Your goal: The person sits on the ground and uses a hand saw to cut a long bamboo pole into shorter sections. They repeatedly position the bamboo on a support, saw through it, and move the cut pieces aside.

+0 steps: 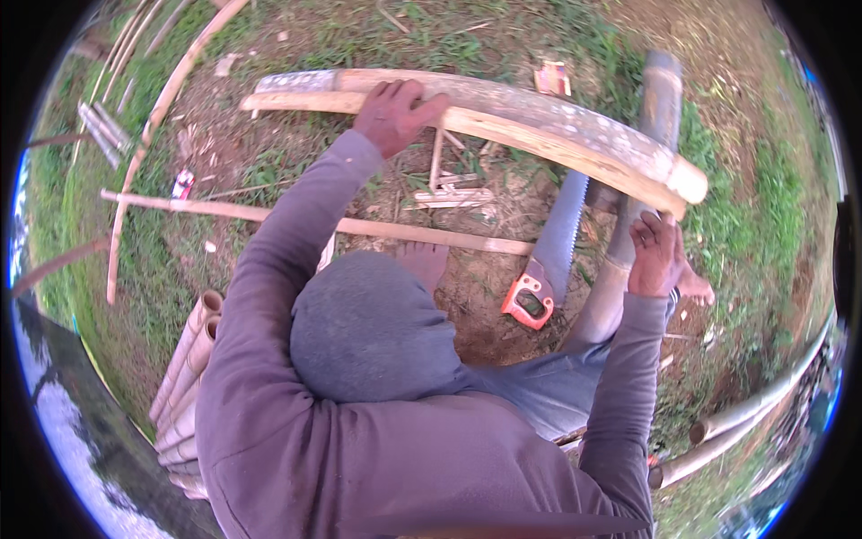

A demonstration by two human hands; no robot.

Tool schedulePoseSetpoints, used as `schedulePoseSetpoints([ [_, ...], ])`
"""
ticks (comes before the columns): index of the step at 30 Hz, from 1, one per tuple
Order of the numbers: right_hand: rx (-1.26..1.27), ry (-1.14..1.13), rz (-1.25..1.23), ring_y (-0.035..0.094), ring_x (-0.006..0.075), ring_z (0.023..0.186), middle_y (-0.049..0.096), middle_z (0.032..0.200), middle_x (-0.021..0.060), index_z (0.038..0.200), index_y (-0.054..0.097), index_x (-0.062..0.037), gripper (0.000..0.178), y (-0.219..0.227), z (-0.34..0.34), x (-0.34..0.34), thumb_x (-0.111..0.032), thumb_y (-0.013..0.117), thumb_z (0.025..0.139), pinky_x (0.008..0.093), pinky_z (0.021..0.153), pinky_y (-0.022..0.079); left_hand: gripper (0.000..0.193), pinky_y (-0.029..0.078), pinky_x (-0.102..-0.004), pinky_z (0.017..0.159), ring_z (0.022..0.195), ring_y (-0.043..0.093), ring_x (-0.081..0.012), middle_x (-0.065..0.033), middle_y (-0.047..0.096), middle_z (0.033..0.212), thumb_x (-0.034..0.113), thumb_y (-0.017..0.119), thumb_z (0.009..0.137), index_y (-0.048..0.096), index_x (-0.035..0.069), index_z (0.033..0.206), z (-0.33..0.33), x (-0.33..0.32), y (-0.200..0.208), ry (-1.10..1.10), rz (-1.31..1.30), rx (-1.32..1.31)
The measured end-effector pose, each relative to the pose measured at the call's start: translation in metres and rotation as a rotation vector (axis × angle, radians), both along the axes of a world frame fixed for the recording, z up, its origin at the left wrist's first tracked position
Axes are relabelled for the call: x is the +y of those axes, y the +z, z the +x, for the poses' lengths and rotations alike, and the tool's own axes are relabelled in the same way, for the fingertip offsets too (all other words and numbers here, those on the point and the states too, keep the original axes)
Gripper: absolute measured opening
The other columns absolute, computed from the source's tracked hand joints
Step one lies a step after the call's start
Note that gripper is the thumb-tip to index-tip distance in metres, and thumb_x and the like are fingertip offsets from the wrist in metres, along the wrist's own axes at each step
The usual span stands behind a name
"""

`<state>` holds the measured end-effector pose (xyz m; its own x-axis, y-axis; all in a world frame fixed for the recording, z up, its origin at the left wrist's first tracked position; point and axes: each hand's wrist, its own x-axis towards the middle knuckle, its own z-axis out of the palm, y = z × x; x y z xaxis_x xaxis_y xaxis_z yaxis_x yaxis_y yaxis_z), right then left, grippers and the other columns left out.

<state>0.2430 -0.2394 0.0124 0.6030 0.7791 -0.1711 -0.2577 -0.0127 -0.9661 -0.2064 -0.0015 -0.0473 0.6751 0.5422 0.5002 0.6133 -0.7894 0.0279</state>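
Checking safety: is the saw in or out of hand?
Out: its orange handle is free; left hand and right hand are at pale wood.

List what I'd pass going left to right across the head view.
Short pale poles → stacked bamboo poles → left hand → saw with orange handle → right hand.
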Motion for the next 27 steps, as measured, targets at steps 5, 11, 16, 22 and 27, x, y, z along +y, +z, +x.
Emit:
schedulePoseSetpoints([
  [5, 0.077, -0.073, -0.075, 0.07, 0.0185, 0.085, 0.073, 0.101, 0.0096, 0.12, 0.066, -0.0036, 0.027, 0.013, -0.014, 0.025, -0.028, 0.069, 0.109, 0.0356, 0.079, 0.06, 0.044, 0.053, -0.0484, 0.085, 0.096, 0.065, -0.0312, -0.0051, 0.057, 0.101, 0.014, 0.071, 0.089, 0.072, 0.026, 0.132, 0.004, 0.01, -0.016, -0.005, -0.012, 0.019],
  [11, 0.198, -0.081, -0.095, 0.068, 0.014, 0.075, 0.074, 0.094, 0.0052, 0.113, 0.072, -0.004, 0.019, -0.012, 0.014, 0.055, -0.022, 0.073, 0.106, 0.031, 0.071, 0.059, 0.05, 0.048, -0.0504, 0.098, 0.109, 0.06, -0.0333, -0.0095, 0.057, 0.112, 0.032, 0.077, 0.094, 0.066, 0.02, 0.142, 0.019, 0.011, -0.006, -0.039, -0.174, 0.007],
  [16, 0.217, -0.057, -0.174, 0.068, 0.0154, 0.076, 0.072, 0.092, 0.0034, 0.115, 0.07, -0.007, 0.02, -0.022, 0.019, 0.077, -0.024, 0.074, 0.106, 0.0335, 0.073, 0.059, 0.055, 0.042, -0.0504, 0.108, 0.113, 0.058, -0.0329, -0.0105, 0.057, 0.118, 0.038, 0.077, 0.095, 0.066, 0.02, 0.146, 0.016, 0.012, -0.011, 0.008, -0.167, 0.034],
  [22, 0.201, -0.056, -0.225, 0.067, 0.0151, 0.077, 0.071, 0.092, 0.0036, 0.117, 0.069, -0.0071, 0.022, -0.026, 0.021, 0.077, -0.025, 0.074, 0.106, 0.0341, 0.073, 0.059, 0.05, 0.032, -0.0554, 0.121, 0.125, 0.052, -0.0326, -0.0072, 0.057, 0.121, 0.036, 0.079, 0.093, 0.071, 0.026, 0.142, 0.024, -0.002, -0.007, 0.09, -0.039, 0.006],
  [27, 0.206, -0.076, -0.254, 0.067, 0.0158, 0.076, 0.072, 0.093, 0.0047, 0.117, 0.07, -0.0058, 0.022, -0.041, 0.031, 0.076, -0.025, 0.073, 0.106, 0.0341, 0.071, 0.058, 0.055, 0.035, -0.0529, 0.118, 0.127, 0.048, -0.0338, -0.0078, 0.058, 0.124, 0.031, 0.083, 0.09, 0.072, 0.025, 0.143, 0.028, -0.001, -0.011, 0.069, -0.139, -0.028],
])
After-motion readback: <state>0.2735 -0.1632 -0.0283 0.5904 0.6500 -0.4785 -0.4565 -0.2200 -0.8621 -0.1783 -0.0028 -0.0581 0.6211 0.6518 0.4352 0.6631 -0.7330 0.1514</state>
